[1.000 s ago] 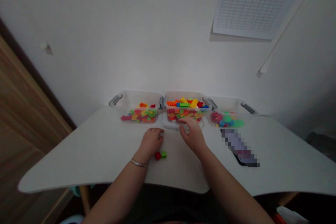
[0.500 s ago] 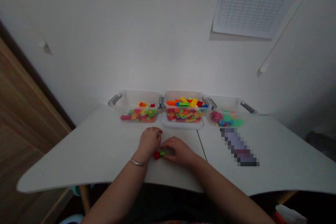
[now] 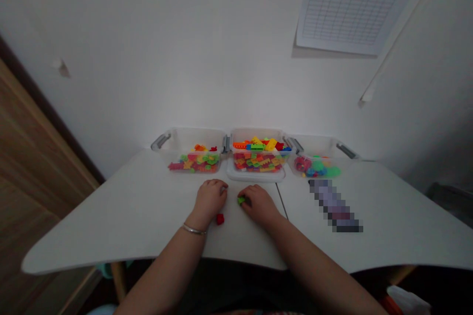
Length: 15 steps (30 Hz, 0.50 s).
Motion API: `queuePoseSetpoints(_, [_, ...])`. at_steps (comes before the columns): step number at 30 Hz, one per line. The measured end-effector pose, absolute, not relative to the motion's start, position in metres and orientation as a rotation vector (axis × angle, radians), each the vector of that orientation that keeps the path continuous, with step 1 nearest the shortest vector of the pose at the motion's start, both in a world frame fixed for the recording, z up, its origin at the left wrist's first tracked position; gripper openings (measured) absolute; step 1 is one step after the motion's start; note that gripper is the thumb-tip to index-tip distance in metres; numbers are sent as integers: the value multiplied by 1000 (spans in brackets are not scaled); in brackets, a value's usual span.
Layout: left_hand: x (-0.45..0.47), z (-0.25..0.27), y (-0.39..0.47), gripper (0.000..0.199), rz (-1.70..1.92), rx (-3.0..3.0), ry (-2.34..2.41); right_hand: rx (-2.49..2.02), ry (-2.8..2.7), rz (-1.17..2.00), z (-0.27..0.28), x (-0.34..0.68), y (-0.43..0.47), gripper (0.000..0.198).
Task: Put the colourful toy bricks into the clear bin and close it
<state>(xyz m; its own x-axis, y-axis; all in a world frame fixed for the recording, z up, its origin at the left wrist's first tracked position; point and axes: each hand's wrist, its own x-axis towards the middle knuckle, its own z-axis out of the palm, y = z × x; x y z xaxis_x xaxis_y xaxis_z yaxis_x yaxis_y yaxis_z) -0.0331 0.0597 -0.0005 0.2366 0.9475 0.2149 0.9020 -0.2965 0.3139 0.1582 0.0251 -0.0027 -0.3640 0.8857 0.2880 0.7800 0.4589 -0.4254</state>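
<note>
My right hand (image 3: pixel 258 205) pinches a small green toy brick (image 3: pixel 241 200) between thumb and fingers, just above or at the tabletop. To its left, my left hand (image 3: pixel 211 199) rests with curled fingers. A small pale spot shows at its fingertips, too small to name. Near the left wrist a red toy brick (image 3: pixel 220 219) lies on the white table (image 3: pixel 148 221), apart from both hands.
Along the wall stand a left clear bin (image 3: pixel 194 162), a middle bin (image 3: pixel 258 161) on a white lid (image 3: pixel 254 177), and a right bin (image 3: pixel 320 165), all holding colourful toy pieces. A blurred-out flat object (image 3: pixel 336 206) lies at right. A printed sheet (image 3: pixel 340 7) hangs above.
My right hand has picked up the green brick and moved it up and right, away from the red brick. The left hand has stayed nearly still.
</note>
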Motion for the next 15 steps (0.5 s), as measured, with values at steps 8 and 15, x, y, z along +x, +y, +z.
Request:
queuePoseSetpoints(8, [-35,3,58,29,547,2360,1775,-1360,-1993,270,-5,160,29,27])
queuePoseSetpoints(15, [-36,5,57,30,534,2366,1771,-1237,-1524,-196,38,200,56,7])
